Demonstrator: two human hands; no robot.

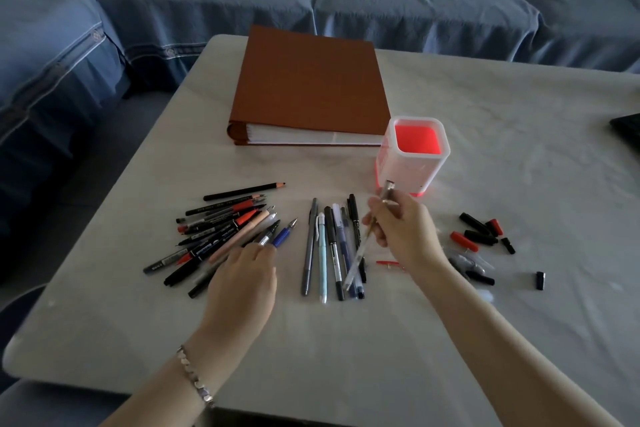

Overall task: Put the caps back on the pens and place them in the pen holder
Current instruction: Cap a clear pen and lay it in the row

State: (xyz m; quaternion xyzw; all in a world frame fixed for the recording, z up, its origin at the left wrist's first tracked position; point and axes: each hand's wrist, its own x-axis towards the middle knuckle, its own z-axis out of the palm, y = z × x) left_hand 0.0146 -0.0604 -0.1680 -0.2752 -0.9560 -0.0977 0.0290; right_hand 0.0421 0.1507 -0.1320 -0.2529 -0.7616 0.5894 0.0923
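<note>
1. Head view showed a cloth-covered table (519,107) with a closed brown binder (308,80) lying flat at its far side.
2. The pen holder (410,172), white-walled and red inside, stood upright just beside the binder's near right corner, its mouth open upward.
3. A loose pile of uncapped pens (221,222) fanned out at the left, and a row of capped pens (325,246) lay side by side at the centre.
4. The left hand (242,281) rested on the pile, fingers close together, tips at a blue-grip pen (284,236); whether they pinched it could not be told.
5. The right hand (405,232) hovered just in front of the holder, thumb and fingers pinching a clear pen (360,253).
6. That pen's long axis ran diagonally, upper end pointing away toward the holder, which stood just beyond it, and lower end over the row; this hand was much the nearer to the holder.
7. Loose caps (481,232) lay scattered to the right.
</note>
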